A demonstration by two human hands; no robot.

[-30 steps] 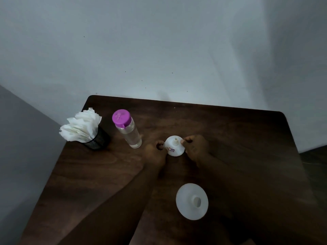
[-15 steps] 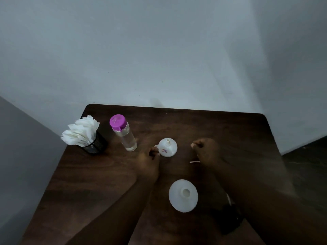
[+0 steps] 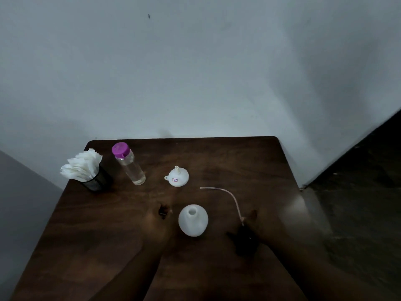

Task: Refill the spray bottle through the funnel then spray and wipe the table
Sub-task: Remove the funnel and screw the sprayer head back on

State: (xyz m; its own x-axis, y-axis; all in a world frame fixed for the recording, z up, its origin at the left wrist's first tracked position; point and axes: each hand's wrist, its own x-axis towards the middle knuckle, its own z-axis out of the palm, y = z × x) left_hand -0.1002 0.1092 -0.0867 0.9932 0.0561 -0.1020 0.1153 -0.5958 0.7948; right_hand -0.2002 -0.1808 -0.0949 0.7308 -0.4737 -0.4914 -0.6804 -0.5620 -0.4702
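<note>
While the right hand grips the black trigger spray head, its thin curved tube trailing over the dark wooden table, the round white plastic spray bottle stands uncapped just left. The left hand lies beside it, fingers too dim to judge. Farther off stand an inverted white funnel, a purple-capped clear bottle and a black mesh tissue holder.

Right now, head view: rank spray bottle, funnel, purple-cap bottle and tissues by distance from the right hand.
1. Spray bottle, just left of the right hand, which holds the sprayer head.
2. Funnel, farther back, mid-table.
3. Purple-cap bottle, back left.
4. Tissues, far-left edge.
</note>
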